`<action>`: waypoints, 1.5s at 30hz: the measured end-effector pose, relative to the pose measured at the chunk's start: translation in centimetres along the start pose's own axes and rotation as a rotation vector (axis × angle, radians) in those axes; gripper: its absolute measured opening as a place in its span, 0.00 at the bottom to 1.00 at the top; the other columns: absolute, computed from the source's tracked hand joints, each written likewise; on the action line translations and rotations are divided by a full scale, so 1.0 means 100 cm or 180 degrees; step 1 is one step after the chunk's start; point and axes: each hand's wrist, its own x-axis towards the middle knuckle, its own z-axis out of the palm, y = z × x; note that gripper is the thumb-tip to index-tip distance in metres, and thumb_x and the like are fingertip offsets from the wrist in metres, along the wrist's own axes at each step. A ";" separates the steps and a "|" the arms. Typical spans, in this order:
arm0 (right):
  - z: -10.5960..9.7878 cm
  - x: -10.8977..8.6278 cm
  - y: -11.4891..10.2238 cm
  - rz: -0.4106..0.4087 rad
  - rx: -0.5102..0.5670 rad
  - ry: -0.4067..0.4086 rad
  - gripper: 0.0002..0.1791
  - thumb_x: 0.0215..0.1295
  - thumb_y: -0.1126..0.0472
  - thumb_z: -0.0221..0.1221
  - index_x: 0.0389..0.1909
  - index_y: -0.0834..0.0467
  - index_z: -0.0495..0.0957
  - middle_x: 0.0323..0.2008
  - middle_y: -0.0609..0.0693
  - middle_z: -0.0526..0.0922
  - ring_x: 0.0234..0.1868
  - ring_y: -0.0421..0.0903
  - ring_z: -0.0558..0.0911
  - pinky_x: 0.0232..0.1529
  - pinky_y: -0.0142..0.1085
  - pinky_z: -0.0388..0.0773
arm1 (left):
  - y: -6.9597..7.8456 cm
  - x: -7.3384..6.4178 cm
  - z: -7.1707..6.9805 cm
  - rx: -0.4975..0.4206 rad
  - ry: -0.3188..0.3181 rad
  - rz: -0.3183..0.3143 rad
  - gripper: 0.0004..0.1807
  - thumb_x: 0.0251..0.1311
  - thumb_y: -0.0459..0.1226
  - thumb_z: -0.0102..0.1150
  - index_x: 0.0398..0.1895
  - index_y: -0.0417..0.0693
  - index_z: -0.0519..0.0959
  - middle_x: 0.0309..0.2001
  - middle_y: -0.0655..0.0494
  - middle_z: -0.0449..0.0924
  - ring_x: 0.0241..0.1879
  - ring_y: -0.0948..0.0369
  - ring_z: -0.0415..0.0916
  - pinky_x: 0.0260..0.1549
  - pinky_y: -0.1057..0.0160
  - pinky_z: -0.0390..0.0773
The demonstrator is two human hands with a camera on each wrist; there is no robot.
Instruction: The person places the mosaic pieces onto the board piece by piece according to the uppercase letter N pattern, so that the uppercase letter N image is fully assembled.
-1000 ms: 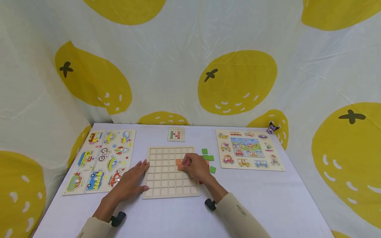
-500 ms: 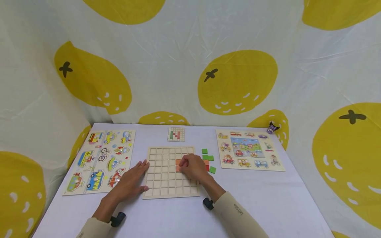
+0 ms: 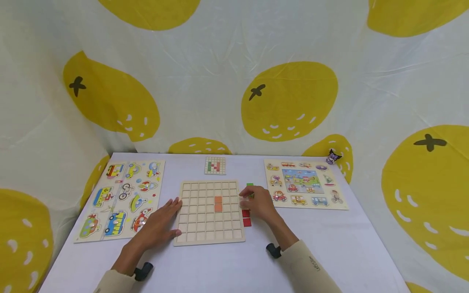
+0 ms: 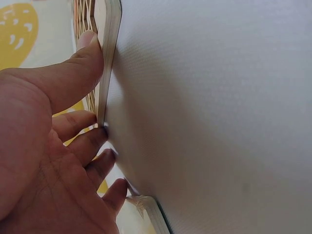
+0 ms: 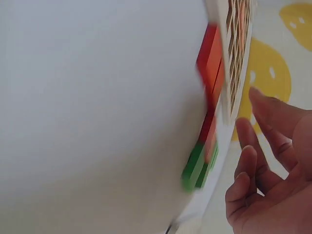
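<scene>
A wooden grid board [image 3: 190,215] lies in front of me, with two orange square tiles [image 3: 218,207] set one above the other in its cells. My left hand [image 3: 159,221] rests against the board's left edge, fingers extended; the left wrist view shows the thumb on the board's rim [image 4: 108,53]. Off the board's right edge hovers my right hand [image 3: 261,203], fingers loosely bent and holding nothing visible. Red tiles [image 3: 247,222] lie beside that edge, below the hand. Green tiles [image 5: 194,168] sit farther along, partly hidden by the hand in the head view.
A small card [image 3: 215,165] with a green and red grid pattern lies behind the board. Vehicle puzzle boards flank it, one on the left [image 3: 128,215] and one on the right [image 3: 269,179]. A small purple figure [image 3: 332,157] stands at the back right corner.
My right hand has lifted away from the orange tiles and moved right, to the loose tiles beside the board. Both orange tiles now show fully. The left hand has stayed put.
</scene>
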 end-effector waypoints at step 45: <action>-0.005 0.000 0.010 0.0091 -0.0163 0.0102 0.09 0.59 0.59 0.78 0.32 0.52 0.85 0.23 0.47 0.81 0.26 0.44 0.78 0.25 0.34 0.73 | 0.003 0.001 -0.002 0.0036 -0.0096 -0.0108 0.54 0.56 0.43 0.80 0.83 0.42 0.61 0.84 0.42 0.57 0.83 0.38 0.54 0.77 0.32 0.63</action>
